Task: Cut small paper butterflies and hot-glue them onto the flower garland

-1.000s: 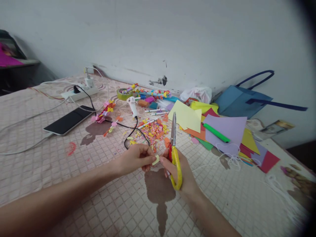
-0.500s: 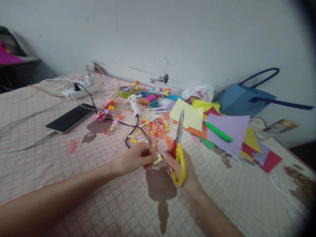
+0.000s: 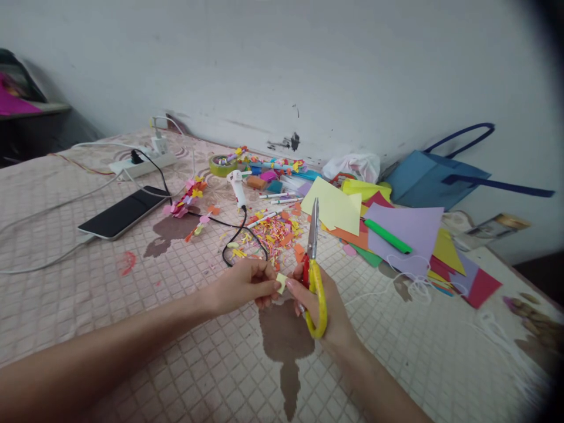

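Between my two hands is a small pale yellow piece of paper (image 3: 281, 283). My left hand (image 3: 249, 284) pinches its left side between thumb and fingertips. My right hand (image 3: 328, 302) has its thumb and fingertips at the paper's right side. Scissors (image 3: 314, 235) with yellow and red handles hang in the right hand as well, their blades together and pointing up and away from me. Just beyond my hands lies a heap of colourful paper scraps (image 3: 275, 235).
A white glue gun (image 3: 238, 189) with a black cord stands behind the scraps. Coloured paper sheets (image 3: 405, 229), a green glue stick-like rod (image 3: 388, 236) and white string (image 3: 418, 286) lie right. A phone (image 3: 126, 212) and power strip (image 3: 143, 164) lie left; a blue bag (image 3: 434, 179) leans on the wall.
The paper piece has turned and now shows more of its face. The right hand and scissors have shifted slightly left and down. The left hand stays nearly in place.
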`<state>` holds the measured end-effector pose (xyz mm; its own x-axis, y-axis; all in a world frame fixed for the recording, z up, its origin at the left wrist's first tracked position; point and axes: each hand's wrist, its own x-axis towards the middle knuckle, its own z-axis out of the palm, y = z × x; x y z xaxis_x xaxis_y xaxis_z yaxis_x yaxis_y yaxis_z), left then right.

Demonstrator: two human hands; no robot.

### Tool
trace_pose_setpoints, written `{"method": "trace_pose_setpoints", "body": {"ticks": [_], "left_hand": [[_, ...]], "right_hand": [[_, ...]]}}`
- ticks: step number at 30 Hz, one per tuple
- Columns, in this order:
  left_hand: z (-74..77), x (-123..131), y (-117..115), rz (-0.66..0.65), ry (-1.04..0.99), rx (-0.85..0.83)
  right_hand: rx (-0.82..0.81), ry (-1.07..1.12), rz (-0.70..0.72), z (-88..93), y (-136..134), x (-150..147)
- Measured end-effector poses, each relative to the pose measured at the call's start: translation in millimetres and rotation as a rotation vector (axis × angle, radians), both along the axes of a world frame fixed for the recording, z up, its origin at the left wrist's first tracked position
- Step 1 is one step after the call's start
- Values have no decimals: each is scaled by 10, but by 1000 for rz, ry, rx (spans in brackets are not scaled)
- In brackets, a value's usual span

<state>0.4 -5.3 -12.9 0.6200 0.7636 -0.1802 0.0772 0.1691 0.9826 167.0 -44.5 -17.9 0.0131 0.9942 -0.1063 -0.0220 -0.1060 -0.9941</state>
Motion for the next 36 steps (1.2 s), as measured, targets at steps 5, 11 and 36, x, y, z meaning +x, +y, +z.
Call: {"method": "trace_pose_setpoints", "body": {"ticks": [5, 11, 36], "left_hand": [[-15, -26, 45, 88, -30, -48], [-15, -7, 2, 0, -13, 0], [78, -41, 66, 229, -104, -42]], "right_hand": [[29, 34, 43, -36, -3, 27], [22, -3, 50, -44, 11, 14], [40, 62, 20, -34, 20, -4]]}}
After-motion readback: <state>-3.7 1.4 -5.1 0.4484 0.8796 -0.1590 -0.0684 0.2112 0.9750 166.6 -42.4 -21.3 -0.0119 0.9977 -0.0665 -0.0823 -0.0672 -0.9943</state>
